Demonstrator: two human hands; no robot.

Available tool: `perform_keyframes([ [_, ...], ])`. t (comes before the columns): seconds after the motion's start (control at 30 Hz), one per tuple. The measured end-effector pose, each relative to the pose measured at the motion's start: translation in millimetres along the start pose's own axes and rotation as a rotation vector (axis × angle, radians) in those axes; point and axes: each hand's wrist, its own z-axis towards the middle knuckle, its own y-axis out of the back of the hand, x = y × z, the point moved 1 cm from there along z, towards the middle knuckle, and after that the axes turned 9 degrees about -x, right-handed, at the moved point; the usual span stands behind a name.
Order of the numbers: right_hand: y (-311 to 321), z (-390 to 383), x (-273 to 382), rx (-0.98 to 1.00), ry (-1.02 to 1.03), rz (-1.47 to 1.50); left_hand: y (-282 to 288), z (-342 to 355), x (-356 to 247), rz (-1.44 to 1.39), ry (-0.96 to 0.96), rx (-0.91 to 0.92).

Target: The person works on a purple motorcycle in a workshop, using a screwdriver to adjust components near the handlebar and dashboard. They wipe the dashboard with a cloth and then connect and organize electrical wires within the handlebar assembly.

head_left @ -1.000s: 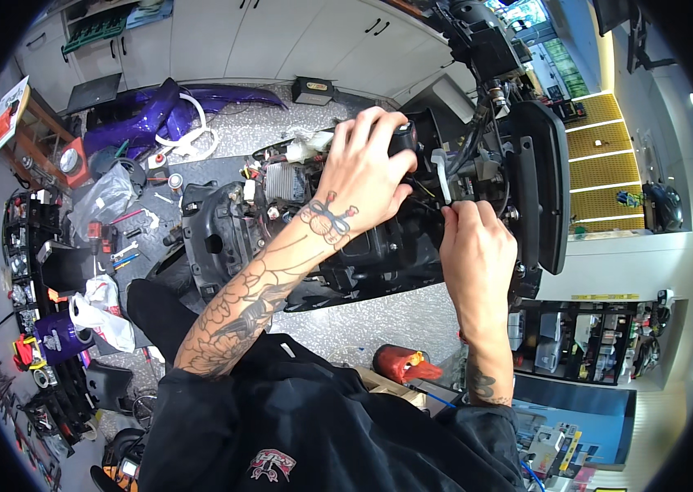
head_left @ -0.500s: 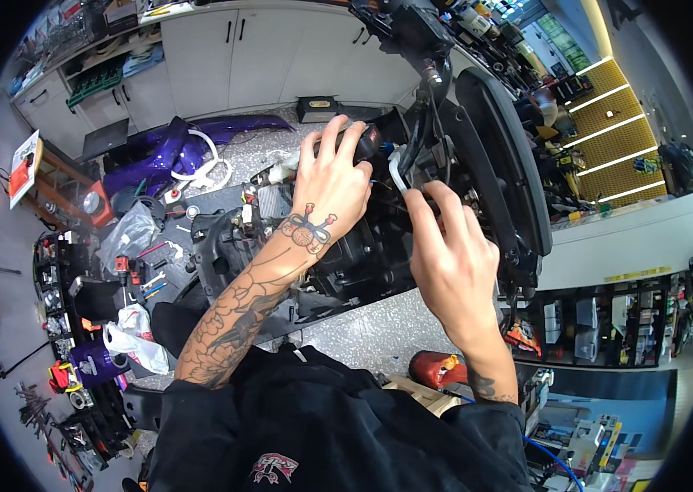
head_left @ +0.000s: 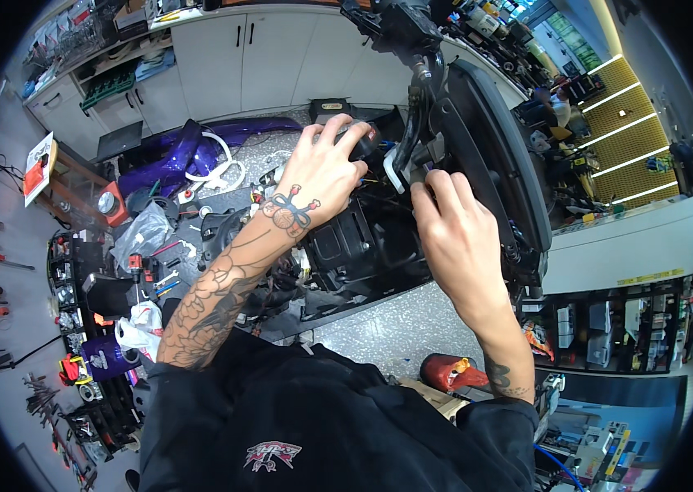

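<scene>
In front of me is a partly stripped scooter (head_left: 342,242) with its black inner parts exposed. My left hand (head_left: 322,168) curls over a black rounded thing (head_left: 363,141) with a small red mark; the palm hides most of it, and its kind cannot be made out. Beside it, a bent pale grey tube (head_left: 393,170) stands out from the dark frame. Just right of that tube's lower end is my right hand (head_left: 457,230), thumb and fingers bent together. Whatever the fingertips hold, if anything, is hidden.
A long black panel (head_left: 494,139) rises close to my right hand, below the handlebar (head_left: 400,29). Purple body panels (head_left: 158,168) and a looped white hose (head_left: 219,168) lie at the left, near a plastic bag (head_left: 145,234) and scattered tools. White cabinets (head_left: 264,61) line the back.
The view has shifted slightly. My right hand has moved a little away from the grey tube's lower end, its fingers more curled. My left hand stays over the black rounded thing.
</scene>
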Motion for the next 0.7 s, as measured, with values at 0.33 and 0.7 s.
perform_keyframes([
  [0.33, -2, 4, 6, 0.183, 0.045, -0.150, -17, -3, -14, -0.138, 0.207, -0.072],
  [0.7, -32, -6, 25, -0.093, 0.015, 0.110, -23, -4, -4, -0.048, 0.014, -0.135],
])
